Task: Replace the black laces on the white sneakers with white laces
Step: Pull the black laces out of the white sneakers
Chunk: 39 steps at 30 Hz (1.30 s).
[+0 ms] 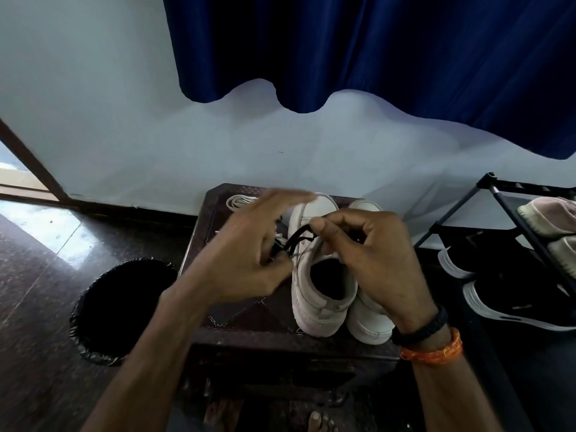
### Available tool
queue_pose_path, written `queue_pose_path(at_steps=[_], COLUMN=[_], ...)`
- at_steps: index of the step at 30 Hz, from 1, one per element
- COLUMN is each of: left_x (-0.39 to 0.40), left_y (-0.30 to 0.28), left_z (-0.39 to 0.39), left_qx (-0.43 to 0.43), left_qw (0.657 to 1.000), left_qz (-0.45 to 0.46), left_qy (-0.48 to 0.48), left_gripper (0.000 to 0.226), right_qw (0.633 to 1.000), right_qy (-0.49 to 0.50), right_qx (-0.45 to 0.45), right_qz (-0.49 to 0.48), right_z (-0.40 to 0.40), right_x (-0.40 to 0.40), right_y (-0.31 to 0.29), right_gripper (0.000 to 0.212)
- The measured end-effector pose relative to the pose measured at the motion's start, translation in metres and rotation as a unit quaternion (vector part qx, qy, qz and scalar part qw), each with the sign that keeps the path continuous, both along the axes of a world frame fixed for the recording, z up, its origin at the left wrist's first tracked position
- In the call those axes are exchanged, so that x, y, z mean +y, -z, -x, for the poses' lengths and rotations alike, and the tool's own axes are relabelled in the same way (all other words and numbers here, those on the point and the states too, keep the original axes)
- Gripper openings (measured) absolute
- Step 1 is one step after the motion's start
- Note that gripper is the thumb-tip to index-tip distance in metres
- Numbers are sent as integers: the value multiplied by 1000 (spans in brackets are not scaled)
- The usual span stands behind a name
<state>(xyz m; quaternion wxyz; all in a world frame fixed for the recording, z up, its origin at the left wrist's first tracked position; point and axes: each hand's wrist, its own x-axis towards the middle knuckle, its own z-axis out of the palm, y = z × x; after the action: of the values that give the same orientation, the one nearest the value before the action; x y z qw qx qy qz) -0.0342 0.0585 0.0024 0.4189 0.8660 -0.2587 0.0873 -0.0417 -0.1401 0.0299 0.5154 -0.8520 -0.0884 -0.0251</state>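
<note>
A person is working the black lace (pixel 297 241) out of the left of two white sneakers (pixel 318 275) standing on a dark stool (pixel 249 322); the right hand (pixel 374 254) is pinching the lace, apparently to draw it free; the blurred left hand (pixel 249 251) is spreading its fingers; white laces (pixel 240 201) are waiting at the stool's far edge.

The scene is dim and bluish, with daylight glare on the glossy floor (pixel 59 232) far left of the hands. The left hand (pixel 249 244) is motion-blurred; wide-angle distortion bends the edges.
</note>
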Motion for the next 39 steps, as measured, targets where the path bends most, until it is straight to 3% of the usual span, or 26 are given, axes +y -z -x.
queue_pose_path(at_steps=[3,6,7,9,12,14,18,23,28,31,34,39], left_x=[-12,-6,-3,6,12,5,-27,-49,-46,-49,-56,-73], left_y=[3,10,12,17,27,29,16,25,32,32,33,37], left_z=[2,-3,-6,-11,-16,-13,2,6,5,6,9,17], left_qx=[-22,-42,-44,-55,-21,-5,-41,-52,-22,-43,-77,-50], left_qw=[1000,997,996,991,984,986,990,997,999,998,991,984], left_qz=[19,58,60,9,-57,-42,27,14,17,-27,-85,-122], left_qy=[9,-22,-51,-118,-166,-164,-129,-55,-28,-39,-64,-121], left_gripper=[45,17,16,15,28,39,29,31,13,28,28,22], right_qw=[999,999,1000,995,964,947,930,904,914,929,947,973], right_qy=[-42,-28,-17,-18,-70,-96,-107,-83,-33,-23,-15,4], right_qx=[-1,21,16,-25,-31,-24,-66,-89,-134,-149,-130,-85], right_qz=[32,-4,-2,90,253,305,344,409,381,339,293,216], right_z=[1,-1,-2,-3,-2,-1,-1,3,4,2,2,1], right_x=[4,-3,-10,-27,-44,-47,-38,-25,-25,-32,-37,-38], right_y=[3,1,0,-3,-9,-7,1,6,5,3,1,4], right_gripper=[24,36,31,9,17,22,21,18,16,15,16,17])
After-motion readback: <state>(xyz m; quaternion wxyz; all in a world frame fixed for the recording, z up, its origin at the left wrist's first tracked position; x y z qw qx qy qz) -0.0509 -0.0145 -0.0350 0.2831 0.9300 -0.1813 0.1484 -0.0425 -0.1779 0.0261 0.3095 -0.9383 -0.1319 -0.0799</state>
